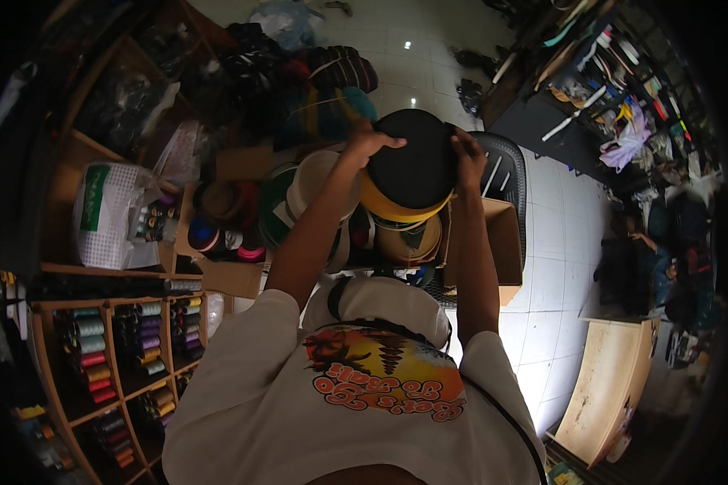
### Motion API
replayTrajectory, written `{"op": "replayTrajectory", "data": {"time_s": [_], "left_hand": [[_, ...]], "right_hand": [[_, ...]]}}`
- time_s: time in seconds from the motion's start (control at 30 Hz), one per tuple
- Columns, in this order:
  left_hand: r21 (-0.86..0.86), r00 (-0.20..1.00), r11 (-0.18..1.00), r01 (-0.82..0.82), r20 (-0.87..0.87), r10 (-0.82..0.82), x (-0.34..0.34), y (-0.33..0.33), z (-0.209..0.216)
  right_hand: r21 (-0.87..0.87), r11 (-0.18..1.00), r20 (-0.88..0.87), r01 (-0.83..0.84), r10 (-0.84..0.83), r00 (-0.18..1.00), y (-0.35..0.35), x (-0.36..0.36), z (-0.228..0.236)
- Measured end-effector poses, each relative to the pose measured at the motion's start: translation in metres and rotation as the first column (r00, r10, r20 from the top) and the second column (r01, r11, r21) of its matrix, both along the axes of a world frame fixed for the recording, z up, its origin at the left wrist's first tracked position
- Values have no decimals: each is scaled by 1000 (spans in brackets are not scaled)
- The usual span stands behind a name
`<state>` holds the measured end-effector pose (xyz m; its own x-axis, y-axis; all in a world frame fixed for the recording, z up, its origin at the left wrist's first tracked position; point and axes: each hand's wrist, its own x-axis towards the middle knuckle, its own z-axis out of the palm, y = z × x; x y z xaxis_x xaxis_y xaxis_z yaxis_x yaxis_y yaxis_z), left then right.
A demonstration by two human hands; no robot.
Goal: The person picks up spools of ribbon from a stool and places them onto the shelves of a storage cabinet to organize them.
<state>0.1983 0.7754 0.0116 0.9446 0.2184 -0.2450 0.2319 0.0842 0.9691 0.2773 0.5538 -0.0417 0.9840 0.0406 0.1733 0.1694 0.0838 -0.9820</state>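
Ahead of me, a wide flat black roll (416,158), which looks like wound strap or tape, is held between both hands. My left hand (372,145) grips its left edge with the thumb over the top. On the opposite edge my right hand (467,158) has its fingers bent round the rim. A yellow roll (400,212) shows directly under the black one; whether the two touch I cannot tell. Lower down sits a beige roll (410,242). Beside my left forearm are a whitish roll (319,182) and a green one (273,198), partly hidden by that arm.
An open cardboard box (505,242) stands right of the rolls, by a black slatted chair (501,153). Wooden shelves with thread spools (97,356) line the left. At right are a cluttered rack (598,89), a wooden bench (603,388) and another person's arm (645,241). Bundles (332,105) lie beyond.
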Motion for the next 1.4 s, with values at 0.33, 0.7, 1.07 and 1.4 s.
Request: {"op": "replayTrajectory", "data": {"time_s": [0.33,0.7,1.07,1.4], "left_hand": [[-238,996,969,62,84,-43,-2,-46,36],[-47,827,833,552,164,-538,-15,-137,55],[9,388,399,917,215,-896,-85,-358,58],[100,17,23,995,63,-998,-177,-608,36]], "right_hand": [[83,996,-98,-14,22,995,-66,-14,78],[-449,873,-352,-193,25,936,-154,-88,159],[-791,583,-303,-184,-111,947,-349,-235,175],[-811,563,-457,-156,-444,771,-560,-388,149]]}}
